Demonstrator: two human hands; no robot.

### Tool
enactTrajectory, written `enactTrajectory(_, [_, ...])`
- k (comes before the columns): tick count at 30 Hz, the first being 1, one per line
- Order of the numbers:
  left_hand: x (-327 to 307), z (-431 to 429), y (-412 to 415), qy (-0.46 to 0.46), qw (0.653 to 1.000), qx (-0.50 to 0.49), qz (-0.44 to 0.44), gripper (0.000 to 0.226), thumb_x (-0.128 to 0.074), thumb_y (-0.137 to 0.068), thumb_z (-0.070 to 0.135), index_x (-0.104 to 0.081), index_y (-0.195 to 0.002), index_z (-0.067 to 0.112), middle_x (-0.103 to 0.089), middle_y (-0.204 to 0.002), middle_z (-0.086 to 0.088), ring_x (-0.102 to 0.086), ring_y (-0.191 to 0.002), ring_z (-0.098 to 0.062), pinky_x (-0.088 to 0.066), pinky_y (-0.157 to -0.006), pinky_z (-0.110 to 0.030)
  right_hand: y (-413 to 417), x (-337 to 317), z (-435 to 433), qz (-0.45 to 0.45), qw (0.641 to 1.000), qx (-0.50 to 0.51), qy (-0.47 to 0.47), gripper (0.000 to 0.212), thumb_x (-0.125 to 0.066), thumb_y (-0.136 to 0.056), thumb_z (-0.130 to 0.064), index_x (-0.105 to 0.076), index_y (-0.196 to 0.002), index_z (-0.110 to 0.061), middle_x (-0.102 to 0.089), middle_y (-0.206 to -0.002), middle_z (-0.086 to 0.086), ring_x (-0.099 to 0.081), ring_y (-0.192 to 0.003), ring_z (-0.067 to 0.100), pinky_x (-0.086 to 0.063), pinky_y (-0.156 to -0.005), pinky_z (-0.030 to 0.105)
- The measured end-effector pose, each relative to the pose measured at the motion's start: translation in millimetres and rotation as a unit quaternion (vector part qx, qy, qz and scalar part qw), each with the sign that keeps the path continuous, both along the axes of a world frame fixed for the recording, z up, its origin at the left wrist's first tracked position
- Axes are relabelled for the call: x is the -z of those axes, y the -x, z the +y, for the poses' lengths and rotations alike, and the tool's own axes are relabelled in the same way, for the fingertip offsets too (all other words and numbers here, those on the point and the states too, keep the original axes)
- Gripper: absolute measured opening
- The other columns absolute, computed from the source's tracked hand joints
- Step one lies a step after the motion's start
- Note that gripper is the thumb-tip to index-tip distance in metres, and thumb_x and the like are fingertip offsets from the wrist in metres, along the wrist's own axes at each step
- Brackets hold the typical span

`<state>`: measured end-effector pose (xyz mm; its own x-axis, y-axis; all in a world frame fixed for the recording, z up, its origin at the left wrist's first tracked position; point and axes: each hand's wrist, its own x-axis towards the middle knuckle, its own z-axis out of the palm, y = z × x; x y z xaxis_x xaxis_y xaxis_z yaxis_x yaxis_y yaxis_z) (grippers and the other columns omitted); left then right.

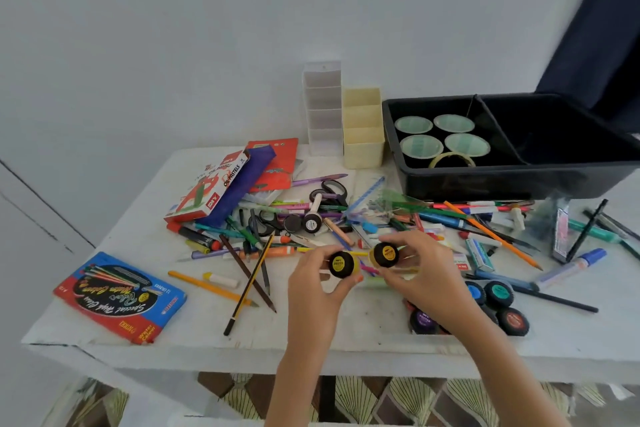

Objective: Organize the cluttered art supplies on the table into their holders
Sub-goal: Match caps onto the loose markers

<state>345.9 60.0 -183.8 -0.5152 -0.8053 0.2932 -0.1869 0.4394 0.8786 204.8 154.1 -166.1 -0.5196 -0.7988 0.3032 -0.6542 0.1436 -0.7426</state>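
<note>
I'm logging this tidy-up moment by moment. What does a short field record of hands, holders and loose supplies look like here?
left hand: grips a yellow paint jar
right hand: grips a second yellow jar
white holder: by the wall, nothing visible inside
cream holder: beside it, nothing visible inside
black bin: tape roll in left compartment
loose on table: pens, pencils, more paint jars

The table [311,333] is painted white. At its centre, black lids with yellow labels are seen on the left paint pot [341,264] and the right paint pot [383,255]. At four o'clock, black-lidded pots [498,293] are labelled teal, blue, purple and red. At one o'clock a black bin [485,180], a cream holder [363,146] and a white holder [323,107] are found; at eight o'clock, a pencil pack [119,298] printed red, blue and black.
</note>
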Motion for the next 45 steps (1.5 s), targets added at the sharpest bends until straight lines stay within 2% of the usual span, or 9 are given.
enactTrajectory(8, [10.5, 21.5, -2.5, 0.048, 0.997, 0.056, -0.037, 0.032, -0.078, -0.073, 0.02, -0.062, -0.1, 0.029, -0.061, -0.098, 0.018, -0.054, -0.095, 0.002, -0.043, -0.081, -0.012, -16.2, 12.5, 37.2, 0.05, 0.998, 0.032, -0.026, 0.033, -0.078, -0.07, -0.015, -0.063, -0.095, -0.029, -0.059, -0.091, -0.022, -0.051, -0.085, -0.003, -0.037, -0.075, 0.004])
enactTrajectory(14, [22.8, 26.9, 4.5, 0.146, 0.977, 0.066, -0.142, 0.04, -0.076, -0.074, 0.011, -0.062, -0.11, 0.018, -0.058, -0.109, 0.009, -0.045, -0.102, -0.005, -0.03, -0.086, -0.006, -22.9, 25.6, 38.3, 0.143, 0.985, 0.068, -0.07, 0.035, -0.08, -0.065, -0.012, -0.068, -0.096, -0.024, -0.067, -0.093, -0.011, -0.051, -0.088, 0.016, -0.042, -0.074, 0.034])
enactTrajectory(23, [22.0, 28.5, 12.4, 0.173, 0.966, 0.025, -0.192, 0.043, -0.078, -0.071, 0.01, -0.064, -0.111, 0.017, -0.055, -0.107, 0.002, -0.05, -0.099, -0.016, -0.044, -0.083, -0.025, -28.3, 31.2, 28.5, 0.234, 0.954, 0.105, -0.156, 0.049, -0.091, -0.046, -0.021, -0.071, -0.091, -0.023, -0.06, -0.087, -0.002, -0.056, -0.082, 0.025, -0.047, -0.063, 0.036])
enactTrajectory(27, [23.2, 28.5, 13.8, 0.158, 0.968, 0.023, -0.194, 0.044, -0.076, -0.073, 0.008, -0.063, -0.115, 0.017, -0.054, -0.109, 0.002, -0.051, -0.1, -0.016, -0.045, -0.084, -0.025, -27.2, 30.8, 23.1, 0.272, 0.935, 0.1, -0.204, 0.055, -0.094, -0.039, -0.026, -0.074, -0.091, -0.025, -0.064, -0.086, -0.006, -0.056, -0.08, 0.024, -0.046, -0.059, 0.035])
enactTrajectory(29, [23.6, 27.3, 15.1, 0.152, 0.967, 0.025, -0.204, 0.047, -0.076, -0.074, 0.009, -0.062, -0.117, 0.018, -0.052, -0.11, 0.002, -0.05, -0.101, -0.015, -0.046, -0.085, -0.026, -28.7, 25.5, 20.7, 0.276, 0.927, 0.093, -0.235, 0.051, -0.09, -0.052, -0.027, -0.073, -0.1, -0.026, -0.066, -0.095, -0.006, -0.056, -0.089, 0.025, -0.045, -0.068, 0.036])
enactTrajectory(32, [22.9, 23.3, 17.8, 0.145, 0.963, 0.034, -0.223, 0.048, -0.077, -0.073, 0.011, -0.062, -0.117, 0.019, -0.049, -0.111, 0.003, -0.049, -0.103, -0.015, -0.045, -0.086, -0.026, -27.8, 19.4, 18.6, 0.283, 0.923, 0.076, -0.251, 0.043, -0.063, -0.086, -0.027, -0.054, -0.129, -0.028, -0.054, -0.125, -0.007, -0.039, -0.117, 0.024, -0.031, -0.091, 0.036])
enactTrajectory(37, [22.9, 16.8, 16.8, 0.108, 0.97, 0.073, -0.207, 0.049, -0.077, -0.073, 0.014, -0.059, -0.118, 0.016, -0.046, -0.11, 0.002, -0.048, -0.105, -0.015, -0.043, -0.089, -0.026, -23.2, 10.9, 16.9, 0.265, 0.92, 0.045, -0.286, 0.046, -0.057, -0.089, -0.035, -0.048, -0.134, -0.029, -0.049, -0.127, -0.008, -0.034, -0.118, 0.021, -0.028, -0.093, 0.035])
enactTrajectory(40, [20.6, 13.3, 11.7, 0.057, 0.978, 0.093, -0.176, 0.053, -0.07, -0.081, 0.026, -0.051, -0.129, 0.017, -0.045, -0.112, 0.006, -0.047, -0.101, -0.009, -0.039, -0.084, -0.014, -16.7, 8.8, 19.3, 0.243, 0.924, 0.022, -0.294, 0.051, -0.055, -0.088, -0.042, -0.043, -0.137, -0.032, -0.05, -0.127, -0.009, -0.035, -0.118, 0.02, -0.029, -0.095, 0.036])
enactTrajectory(45, [13.9, 3.2, 6.6, 0.012, 0.991, 0.062, -0.118, 0.028, -0.049, -0.094, 0.035, -0.058, -0.117, 0.023, -0.052, -0.108, 0.008, -0.053, -0.092, -0.001, -0.039, -0.071, -0.006, -9.4, 0.0, 7.3, 0.165, 0.947, 0.005, -0.275, 0.044, -0.047, -0.093, -0.044, -0.044, -0.135, -0.029, -0.052, -0.13, -0.007, -0.037, -0.124, 0.018, -0.03, -0.104, 0.036])
